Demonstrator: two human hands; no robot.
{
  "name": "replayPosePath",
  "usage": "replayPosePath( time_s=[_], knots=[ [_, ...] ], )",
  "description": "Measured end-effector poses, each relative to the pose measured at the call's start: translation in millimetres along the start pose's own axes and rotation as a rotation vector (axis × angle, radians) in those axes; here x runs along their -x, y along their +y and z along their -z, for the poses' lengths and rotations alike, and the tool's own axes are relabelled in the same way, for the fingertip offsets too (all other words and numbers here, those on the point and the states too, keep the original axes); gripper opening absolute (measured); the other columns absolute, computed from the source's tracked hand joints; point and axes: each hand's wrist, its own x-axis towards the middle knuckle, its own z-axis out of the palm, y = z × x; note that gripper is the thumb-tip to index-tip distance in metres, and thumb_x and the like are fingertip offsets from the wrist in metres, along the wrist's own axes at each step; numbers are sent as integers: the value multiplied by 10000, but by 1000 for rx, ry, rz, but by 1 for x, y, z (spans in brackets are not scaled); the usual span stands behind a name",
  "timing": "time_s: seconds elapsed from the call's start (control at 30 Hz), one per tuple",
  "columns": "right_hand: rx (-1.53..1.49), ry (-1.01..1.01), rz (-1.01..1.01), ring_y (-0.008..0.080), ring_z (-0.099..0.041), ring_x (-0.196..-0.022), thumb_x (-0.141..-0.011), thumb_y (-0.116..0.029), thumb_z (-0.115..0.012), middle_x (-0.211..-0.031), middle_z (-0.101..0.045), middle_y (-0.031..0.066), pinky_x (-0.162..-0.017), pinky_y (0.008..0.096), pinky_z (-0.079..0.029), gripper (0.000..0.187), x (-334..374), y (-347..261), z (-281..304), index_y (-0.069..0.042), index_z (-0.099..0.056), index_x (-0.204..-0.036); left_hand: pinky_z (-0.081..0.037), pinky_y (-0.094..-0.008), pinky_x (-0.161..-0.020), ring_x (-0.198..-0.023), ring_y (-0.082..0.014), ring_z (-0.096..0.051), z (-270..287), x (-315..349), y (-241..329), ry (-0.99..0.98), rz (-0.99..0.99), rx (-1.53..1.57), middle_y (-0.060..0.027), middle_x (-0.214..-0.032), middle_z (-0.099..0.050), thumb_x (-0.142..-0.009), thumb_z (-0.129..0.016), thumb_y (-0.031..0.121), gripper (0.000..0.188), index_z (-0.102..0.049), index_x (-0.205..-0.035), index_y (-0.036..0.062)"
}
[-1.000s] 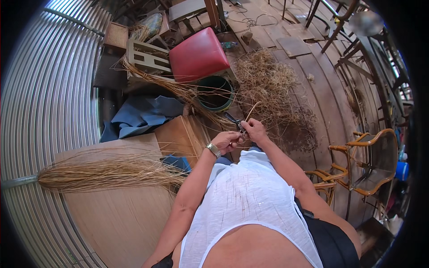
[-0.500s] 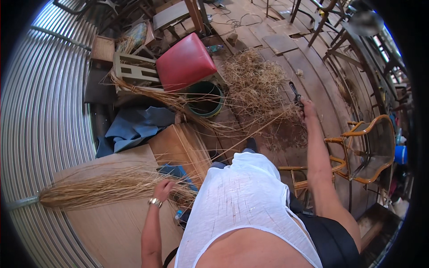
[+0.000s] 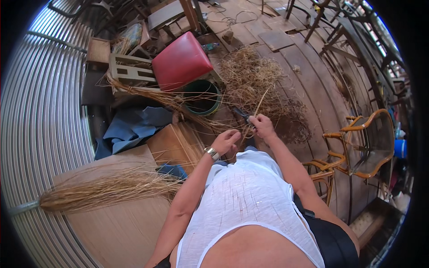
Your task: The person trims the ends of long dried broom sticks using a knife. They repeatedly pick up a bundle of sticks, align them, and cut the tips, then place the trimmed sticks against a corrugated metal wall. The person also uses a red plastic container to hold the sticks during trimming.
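Note:
My right hand (image 3: pixel 262 127) is closed around a dark hand tool (image 3: pixel 241 114), whose exact kind I cannot make out. A pale cane strand (image 3: pixel 262 102) sticks up beside that hand, and thin looped strands lie between my two hands. My left hand (image 3: pixel 227 142), a watch on its wrist, is close by on the left with its fingers curled together. What its fingertips hold is too small to see. Beyond both hands lies a heap of tangled cane shavings (image 3: pixel 250 73) on the floor. A long bundle of cane strands (image 3: pixel 107 190) rests on a board at the left.
A dark green bucket (image 3: pixel 202 98) stands by a red-seated chair (image 3: pixel 182 61), with more strands (image 3: pixel 156 94) across its rim. Blue cloth (image 3: pixel 136 127) and a wooden box (image 3: pixel 172 145) are at the left. A cane armchair (image 3: pixel 371 145) stands right, and corrugated metal sheeting (image 3: pixel 44 116) lines the left.
My right hand came in from the far right with the tool. My left hand left the cane bundle and moved right, so both hands now meet in front of me.

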Motion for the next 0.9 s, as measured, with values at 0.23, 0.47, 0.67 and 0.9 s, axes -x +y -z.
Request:
replayPosePath(
  time_s=[0.23, 0.47, 0.67, 0.9],
  knots=[
    [193, 71, -62, 140, -588, -466, -829, -403, -673, -543, -582, 58, -476, 302, -457, 404, 19, 3, -4, -39, -583, -679, -407, -284, -522, -575, -138, -559, -28, -29, -1, 185, -59, -590, -76, -658, -619, -923, -583, 395, 389, -623, -789, 31],
    [-28, 346, -190, 130, -500, -398, -856, -370, -656, -518, -537, 58, -362, 300, -359, 353, 1, 3, 102, -61, -552, -719, -392, -329, -532, -560, -186, -448, 24, 58, 16, -12, -210, -725, -124, -633, -486, -908, -615, 297, 286, -589, -788, 39],
    [-266, 905, -66, 116, -445, -368, -897, -383, -600, -557, -531, 53, -318, 270, -307, 328, 17, -32, 324, -60, -571, -854, -471, -461, -763, -856, -378, -634, 399, 322, -148, 489, 217, -1365, -236, -932, -655, -894, -567, 361, 344, -684, -951, 42],
    [-19, 753, -51, 133, -520, -428, -883, -458, -619, -601, -568, 51, -383, 266, -401, 404, 17, -33, 264, -62, -597, -960, -471, -472, -847, -983, -393, -622, 373, 246, -138, -4, 1053, -1610, -229, -1003, -657, -889, -501, 449, 459, -675, -1022, 45]
  ],
)
